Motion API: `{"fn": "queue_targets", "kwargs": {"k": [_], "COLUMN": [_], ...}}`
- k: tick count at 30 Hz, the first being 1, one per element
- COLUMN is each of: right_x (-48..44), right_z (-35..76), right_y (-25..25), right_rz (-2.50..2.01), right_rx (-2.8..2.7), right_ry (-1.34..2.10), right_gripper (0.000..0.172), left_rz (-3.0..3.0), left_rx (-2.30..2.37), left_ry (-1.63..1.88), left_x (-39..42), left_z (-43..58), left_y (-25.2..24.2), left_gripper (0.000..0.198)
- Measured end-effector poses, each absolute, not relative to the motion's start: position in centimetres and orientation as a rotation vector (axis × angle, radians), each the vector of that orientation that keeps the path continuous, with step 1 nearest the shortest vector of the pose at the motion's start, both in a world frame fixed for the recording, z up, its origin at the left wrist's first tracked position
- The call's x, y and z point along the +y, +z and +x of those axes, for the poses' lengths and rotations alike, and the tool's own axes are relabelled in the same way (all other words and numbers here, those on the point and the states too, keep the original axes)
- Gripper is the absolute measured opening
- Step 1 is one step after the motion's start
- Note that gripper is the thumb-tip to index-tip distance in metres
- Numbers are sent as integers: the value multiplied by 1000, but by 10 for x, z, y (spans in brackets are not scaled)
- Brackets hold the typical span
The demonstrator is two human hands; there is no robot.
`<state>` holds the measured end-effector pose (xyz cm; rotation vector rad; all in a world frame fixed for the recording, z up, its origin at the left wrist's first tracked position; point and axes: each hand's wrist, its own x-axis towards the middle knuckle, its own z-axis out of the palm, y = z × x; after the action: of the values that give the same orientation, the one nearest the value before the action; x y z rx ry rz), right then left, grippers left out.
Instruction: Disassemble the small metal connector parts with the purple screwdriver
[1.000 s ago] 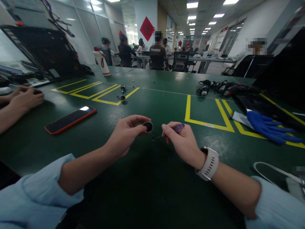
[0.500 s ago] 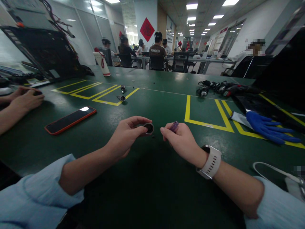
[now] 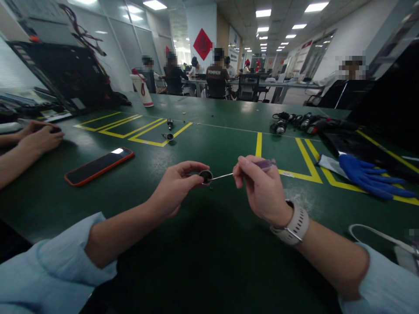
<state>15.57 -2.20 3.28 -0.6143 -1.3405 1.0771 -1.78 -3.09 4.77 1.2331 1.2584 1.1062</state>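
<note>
My left hand (image 3: pixel 176 185) pinches a small round black part with a metal rim (image 3: pixel 206 176) just above the green table (image 3: pixel 209 261). My right hand (image 3: pixel 260 187), with a white watch on its wrist, grips a thin screwdriver with a purple handle (image 3: pixel 265 164). The screwdriver's metal shaft (image 3: pixel 222 176) points left and its tip touches the round part. A tiny dark screw (image 3: pixel 211 188) lies on the table just below the part.
A phone in a red case (image 3: pixel 98 165) lies at the left. Another person's hands (image 3: pixel 36 137) rest at the far left edge. Two small metal parts (image 3: pixel 168 130) sit on yellow floor-tape lines. A blue glove (image 3: pixel 369 174) and power tools (image 3: pixel 294 121) lie at the right. People sit at the back.
My right hand has lifted and turned the screwdriver so its shaft now points left into the round part. The left hand has stayed in place.
</note>
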Motion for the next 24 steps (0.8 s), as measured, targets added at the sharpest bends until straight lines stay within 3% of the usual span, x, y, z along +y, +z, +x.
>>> {"fn": "queue_targets", "kwargs": {"k": [10, 24], "right_x": [-36, -43], "right_z": [154, 153], "right_y": [37, 41], "right_rz": [-634, -549], "right_rx": [-1875, -1925], "right_ry": [473, 353], "right_gripper": [19, 15], "left_rz": [1291, 1367], "left_rx": [1308, 1301], "left_ry": [1128, 1116], "left_x": [-33, -33], "left_z": [-16, -18], "left_y": [47, 47], "left_gripper": [26, 22]}}
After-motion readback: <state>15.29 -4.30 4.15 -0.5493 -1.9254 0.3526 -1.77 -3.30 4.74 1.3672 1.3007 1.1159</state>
